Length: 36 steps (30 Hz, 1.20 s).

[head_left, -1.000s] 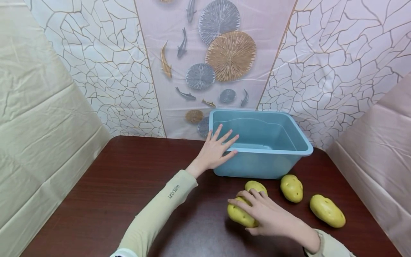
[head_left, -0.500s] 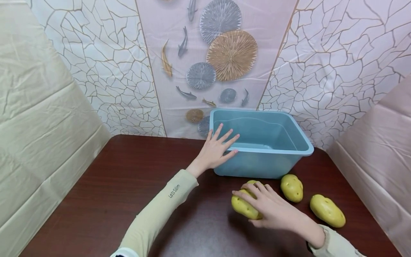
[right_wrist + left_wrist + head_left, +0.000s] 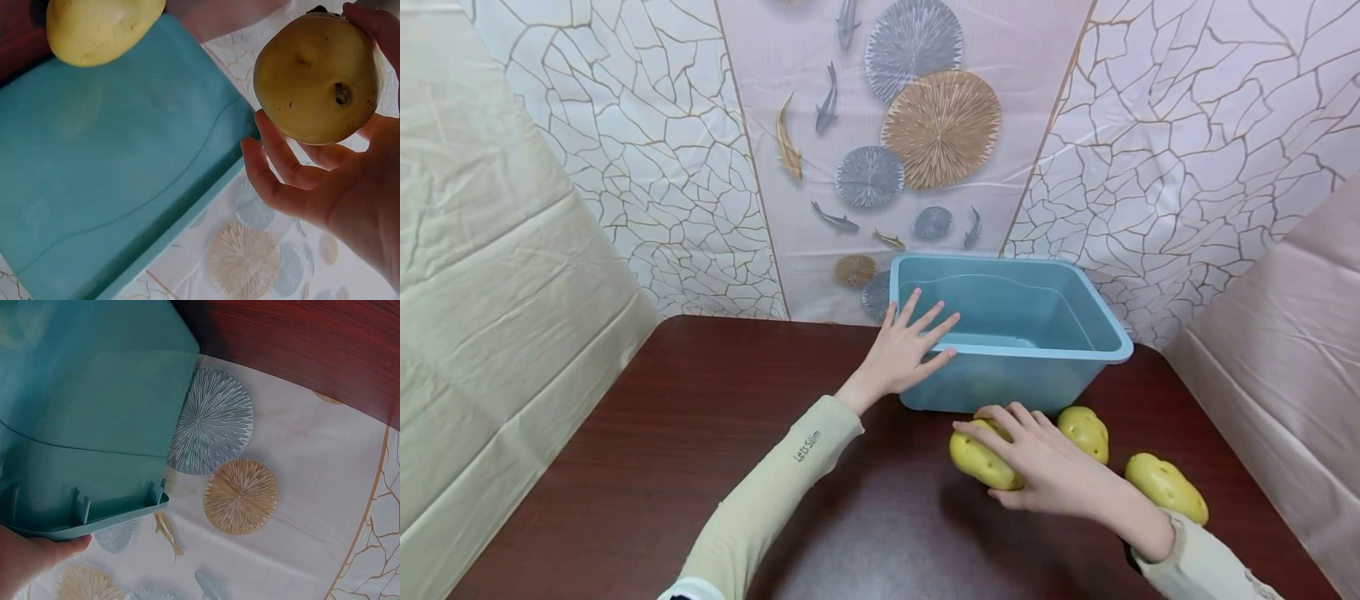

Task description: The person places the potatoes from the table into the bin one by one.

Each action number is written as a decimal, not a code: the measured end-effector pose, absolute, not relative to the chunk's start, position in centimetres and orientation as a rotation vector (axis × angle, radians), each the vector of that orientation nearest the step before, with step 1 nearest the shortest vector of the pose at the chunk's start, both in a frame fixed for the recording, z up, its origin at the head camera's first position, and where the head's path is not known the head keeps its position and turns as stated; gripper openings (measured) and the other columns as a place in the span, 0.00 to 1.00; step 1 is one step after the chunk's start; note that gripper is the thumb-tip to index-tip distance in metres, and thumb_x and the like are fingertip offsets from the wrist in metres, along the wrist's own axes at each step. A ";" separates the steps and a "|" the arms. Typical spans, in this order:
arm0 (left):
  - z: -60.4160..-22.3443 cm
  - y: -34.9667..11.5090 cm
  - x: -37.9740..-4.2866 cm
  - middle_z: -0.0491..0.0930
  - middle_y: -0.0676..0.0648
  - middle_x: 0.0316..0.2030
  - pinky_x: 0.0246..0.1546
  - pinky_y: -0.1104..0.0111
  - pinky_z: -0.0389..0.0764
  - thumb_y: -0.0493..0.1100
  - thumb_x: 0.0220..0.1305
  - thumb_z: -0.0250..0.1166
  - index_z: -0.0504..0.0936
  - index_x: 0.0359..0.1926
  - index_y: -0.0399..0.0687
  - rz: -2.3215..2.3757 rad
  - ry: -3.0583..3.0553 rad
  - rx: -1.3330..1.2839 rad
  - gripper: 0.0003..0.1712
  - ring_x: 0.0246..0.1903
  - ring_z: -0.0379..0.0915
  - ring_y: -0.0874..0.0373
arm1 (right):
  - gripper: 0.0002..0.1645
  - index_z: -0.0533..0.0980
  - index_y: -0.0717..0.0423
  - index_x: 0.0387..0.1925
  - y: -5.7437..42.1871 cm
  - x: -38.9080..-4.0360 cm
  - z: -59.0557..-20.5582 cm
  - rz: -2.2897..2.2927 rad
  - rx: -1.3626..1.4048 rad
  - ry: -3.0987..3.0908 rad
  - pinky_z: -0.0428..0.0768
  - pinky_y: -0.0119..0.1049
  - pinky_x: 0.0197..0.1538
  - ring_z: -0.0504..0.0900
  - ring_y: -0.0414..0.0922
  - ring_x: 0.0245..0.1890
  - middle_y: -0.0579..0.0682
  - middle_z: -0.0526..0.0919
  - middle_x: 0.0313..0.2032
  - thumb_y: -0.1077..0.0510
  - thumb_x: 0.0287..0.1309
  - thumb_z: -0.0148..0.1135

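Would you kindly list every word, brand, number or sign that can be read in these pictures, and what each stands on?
"Let's Slim", in dark print on the left sleeve; its apostrophe and spacing are too small to be sure of.
No other text can be made out, including on the blue tub and the yellow potato in the right hand.

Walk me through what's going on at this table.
A person grips a yellow potato with the right hand, just in front of a blue plastic bin; it looks raised off the table. The left hand, fingers spread, lies over the left end of the bin's rim. A second potato and a third potato lie on the table toward the right. The gripped potato is outside the bin.
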<state>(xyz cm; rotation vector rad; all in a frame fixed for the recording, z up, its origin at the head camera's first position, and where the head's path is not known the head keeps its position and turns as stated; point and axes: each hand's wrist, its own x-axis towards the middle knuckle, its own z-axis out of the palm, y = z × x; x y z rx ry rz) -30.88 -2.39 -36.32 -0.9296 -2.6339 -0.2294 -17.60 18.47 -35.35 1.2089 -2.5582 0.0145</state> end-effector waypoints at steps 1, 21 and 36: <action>-36.3 -2.4 -30.9 0.49 0.54 0.69 0.65 0.47 0.42 0.66 0.64 0.37 0.48 0.68 0.68 -0.228 -2.634 -0.929 0.33 0.69 0.23 0.51 | 0.50 0.64 0.41 0.60 18.5 -17.6 -35.2 0.015 1.205 -2.561 0.70 0.36 0.36 0.67 0.42 0.43 0.46 0.69 0.50 0.42 0.29 0.72; -36.4 -2.4 -30.9 0.50 0.54 0.69 0.65 0.47 0.42 0.66 0.64 0.36 0.48 0.68 0.68 -0.209 -2.628 -0.933 0.32 0.70 0.27 0.49 | 0.49 0.64 0.41 0.59 19.4 -18.5 -33.1 0.026 1.157 -2.526 0.69 0.36 0.35 0.68 0.42 0.42 0.46 0.70 0.49 0.43 0.29 0.71; -36.5 -2.3 -31.0 0.51 0.52 0.68 0.65 0.47 0.40 0.65 0.65 0.36 0.50 0.68 0.67 -0.254 -2.625 -0.934 0.32 0.70 0.26 0.50 | 0.48 0.63 0.42 0.61 20.2 -19.6 -31.9 0.044 1.125 -2.549 0.70 0.41 0.40 0.67 0.44 0.46 0.47 0.68 0.50 0.44 0.32 0.70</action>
